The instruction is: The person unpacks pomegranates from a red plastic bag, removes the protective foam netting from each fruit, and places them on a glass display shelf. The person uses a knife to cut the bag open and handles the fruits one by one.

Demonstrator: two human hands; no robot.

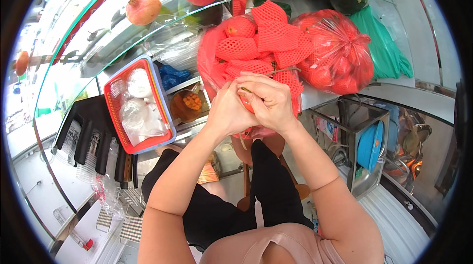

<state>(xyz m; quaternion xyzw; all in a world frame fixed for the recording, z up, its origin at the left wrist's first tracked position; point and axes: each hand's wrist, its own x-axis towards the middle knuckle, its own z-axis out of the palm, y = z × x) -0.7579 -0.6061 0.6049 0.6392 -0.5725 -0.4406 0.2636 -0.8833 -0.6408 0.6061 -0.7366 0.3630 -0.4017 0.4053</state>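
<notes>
My left hand (230, 110) and my right hand (272, 102) are clasped together around a small reddish fruit (246, 106). Most of it is hidden by my fingers, and its short stem (245, 89) pokes up between them. Right behind my hands sits an open red plastic bag (207, 55). It is heaped with fruit in red foam net sleeves (236, 48), and loose sleeves (278, 32) lie on top. A thin twig (284, 70) sticks out just beyond my right hand. Beside the open bag is a knotted red plastic bag (334, 55) full of red fruit.
Left stands a red basket (170, 136) with clear plastic cups and bags, near a pitcher (184, 106) of amber liquid. Pomegranates (143, 8) rest on a glass shelf (166, 24) ahead. A green bag (384, 46) and a metal rack (384, 131) holding a blue basin (370, 145) are right.
</notes>
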